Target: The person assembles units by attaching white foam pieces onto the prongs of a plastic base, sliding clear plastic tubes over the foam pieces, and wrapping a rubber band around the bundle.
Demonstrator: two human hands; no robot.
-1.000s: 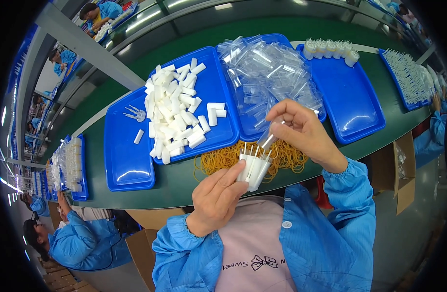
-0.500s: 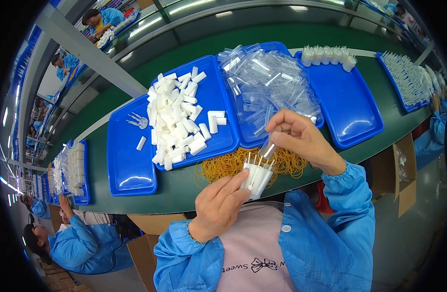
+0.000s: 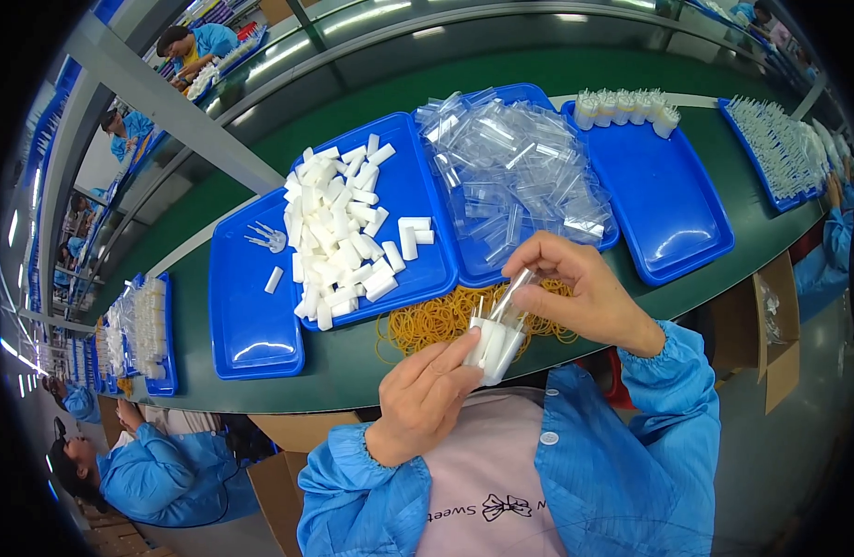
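Note:
My left hand [image 3: 425, 397] grips a small cluster of white cylinders [image 3: 490, 345] with thin prongs standing up from the top. Between the thumb and fingers of my right hand [image 3: 592, 302] is a clear plastic sleeve [image 3: 512, 295], tilted with its lower end at the top of the cluster. Whether the sleeve is over a cylinder is hard to make out. Just beyond my hands lies a heap of yellow rubber bands [image 3: 427, 320]. Farther off are a pile of loose white cylinders [image 3: 338, 232] and a pile of clear sleeves [image 3: 510, 167], each in a blue tray.
On the left, a blue tray [image 3: 250, 330] holds a clear pronged piece [image 3: 267, 237] and one white cylinder. Finished-looking clusters [image 3: 626, 108] stand at the far end of the right tray [image 3: 668, 204]. A cardboard box [image 3: 778, 325] sits right; co-workers sit on both sides.
My right hand has brought the clear sleeve down closer against the cluster's top. My left hand keeps its hold, shifted slightly right in the picture.

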